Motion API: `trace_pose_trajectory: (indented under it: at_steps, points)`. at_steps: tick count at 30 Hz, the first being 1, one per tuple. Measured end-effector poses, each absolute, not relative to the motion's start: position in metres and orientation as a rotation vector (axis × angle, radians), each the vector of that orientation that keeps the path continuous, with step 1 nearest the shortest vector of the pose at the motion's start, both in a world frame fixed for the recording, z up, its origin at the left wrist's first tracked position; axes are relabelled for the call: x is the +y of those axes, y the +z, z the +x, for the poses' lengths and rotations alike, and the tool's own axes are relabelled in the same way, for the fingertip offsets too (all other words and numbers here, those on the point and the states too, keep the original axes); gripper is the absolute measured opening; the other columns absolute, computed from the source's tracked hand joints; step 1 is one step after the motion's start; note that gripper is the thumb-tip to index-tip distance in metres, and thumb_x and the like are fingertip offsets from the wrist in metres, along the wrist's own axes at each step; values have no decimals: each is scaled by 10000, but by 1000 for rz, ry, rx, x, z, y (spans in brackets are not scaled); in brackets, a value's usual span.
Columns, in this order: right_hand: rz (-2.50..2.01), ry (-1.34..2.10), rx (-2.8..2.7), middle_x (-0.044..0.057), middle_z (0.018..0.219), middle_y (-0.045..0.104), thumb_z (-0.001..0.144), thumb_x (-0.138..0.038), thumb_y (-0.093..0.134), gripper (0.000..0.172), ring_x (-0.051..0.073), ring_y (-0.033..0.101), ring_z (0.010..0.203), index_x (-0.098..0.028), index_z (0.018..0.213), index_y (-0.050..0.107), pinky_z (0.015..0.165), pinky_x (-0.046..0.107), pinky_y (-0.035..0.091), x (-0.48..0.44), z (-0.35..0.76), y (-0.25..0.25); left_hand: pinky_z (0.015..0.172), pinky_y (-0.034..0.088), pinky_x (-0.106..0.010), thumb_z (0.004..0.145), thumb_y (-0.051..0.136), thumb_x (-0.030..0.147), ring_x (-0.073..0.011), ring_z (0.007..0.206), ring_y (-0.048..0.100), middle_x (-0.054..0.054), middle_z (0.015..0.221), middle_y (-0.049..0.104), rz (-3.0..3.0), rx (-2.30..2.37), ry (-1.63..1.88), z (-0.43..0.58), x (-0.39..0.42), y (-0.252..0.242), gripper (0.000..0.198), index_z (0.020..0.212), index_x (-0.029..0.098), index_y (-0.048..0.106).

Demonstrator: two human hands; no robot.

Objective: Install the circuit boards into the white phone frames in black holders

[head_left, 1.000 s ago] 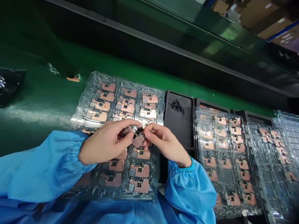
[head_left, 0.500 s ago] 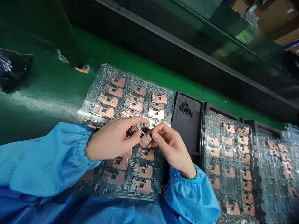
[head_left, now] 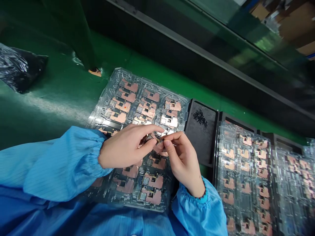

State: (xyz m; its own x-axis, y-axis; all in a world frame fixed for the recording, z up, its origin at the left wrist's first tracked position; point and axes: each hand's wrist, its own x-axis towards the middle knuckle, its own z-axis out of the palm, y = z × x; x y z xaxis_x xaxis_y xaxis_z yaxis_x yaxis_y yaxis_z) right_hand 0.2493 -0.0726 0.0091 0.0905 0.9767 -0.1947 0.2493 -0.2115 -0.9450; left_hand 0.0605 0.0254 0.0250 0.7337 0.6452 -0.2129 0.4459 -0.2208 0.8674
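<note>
My left hand point(head_left: 128, 144) grips a small circuit board point(head_left: 158, 148) with a copper-coloured face between thumb and fingers; the hand covers part of it. At the board's right end, my right hand point(head_left: 183, 160) pinches thumb and index finger together. Whatever lies between those fingertips is too small or hidden to name. Both hands are above a clear plastic tray point(head_left: 110, 83), where similar boards point(head_left: 154, 180) lie in rows of pockets.
Right of the tray stands a dark shallow box point(head_left: 200, 144) with a heap of tiny black pieces point(head_left: 199, 118). More clear trays with boards point(head_left: 246, 188) continue farther right. A black plastic bag point(head_left: 22, 68) rests on the green surface at left.
The view has shifted slightly, so the trays appear a little farther right. The board in my left hand has tilted, and my right fingertips stay at its edge.
</note>
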Motion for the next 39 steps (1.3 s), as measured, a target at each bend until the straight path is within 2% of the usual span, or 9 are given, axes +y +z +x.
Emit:
trace_pose_trajectory:
  at_steps: [6, 19, 22, 24, 25, 29, 34, 39]
  points:
    - [-1550, 1247, -1219, 5, 861, 635, 1055, -338, 557, 117, 143, 642, 752, -229, 1013, 558, 688, 286, 536, -74, 254, 12, 567, 363, -263, 1006, 513, 271, -115, 591, 496, 48, 704, 574, 1845, 857, 244, 60, 25, 23, 369, 1360, 283, 614]
    - [-1544, 1352, -1198, 25, 871, 665, 1040, -370, 579, 165, 169, 699, 767, -217, 981, 568, 726, 310, 602, -70, 260, 13, 585, 387, -259, 1036, 494, 275, -115, 578, 529, 62, 681, 595, 1913, 781, 244, 56, 24, 23, 386, 1413, 289, 573]
    - [-1623, 1285, -1356, 27, 887, 665, 1040, -353, 572, 148, 165, 695, 764, -215, 991, 589, 715, 292, 579, -70, 263, 17, 612, 401, -265, 1047, 474, 257, -115, 620, 557, 28, 868, 691, 1977, 741, 232, 55, 25, 24, 389, 1426, 272, 561]
    - [-1670, 1214, -1483, 21, 876, 663, 1042, -333, 558, 138, 160, 677, 756, -216, 980, 598, 708, 284, 556, -70, 265, 19, 642, 418, -266, 1050, 458, 233, -116, 670, 590, 1, 1016, 718, 2009, 696, 208, 54, 26, 26, 385, 1421, 250, 561]
    - [-1686, 1186, -1540, 17, 862, 659, 1043, -323, 550, 137, 158, 664, 749, -217, 973, 601, 704, 282, 544, -70, 265, 20, 652, 423, -266, 1053, 448, 225, -116, 672, 595, -2, 1028, 719, 2016, 674, 188, 54, 27, 26, 383, 1417, 245, 563]
    - [-1689, 1134, -1569, 4, 792, 631, 1038, -315, 542, 164, 145, 611, 688, -216, 919, 594, 646, 265, 508, -70, 263, 21, 580, 396, -251, 1050, 462, 247, -109, 588, 543, 22, 871, 688, 1998, 687, 161, 54, 31, 28, 386, 1422, 272, 563]
    - [-1617, 1220, -1311, -14, 748, 602, 1019, -347, 597, 186, 119, 583, 592, -208, 896, 612, 549, 237, 493, -71, 258, 21, 466, 347, -235, 1044, 471, 320, -107, 476, 465, 55, 655, 584, 1865, 726, 128, 52, 35, 29, 410, 1448, 308, 537]
    - [-1535, 1323, -1203, -5, 784, 643, 1024, -356, 600, 159, 123, 607, 601, -220, 987, 674, 561, 247, 507, -73, 261, 26, 424, 349, -234, 1041, 470, 371, -128, 493, 489, 27, 671, 589, 1710, 744, 89, 52, 37, 29, 412, 1446, 332, 537]
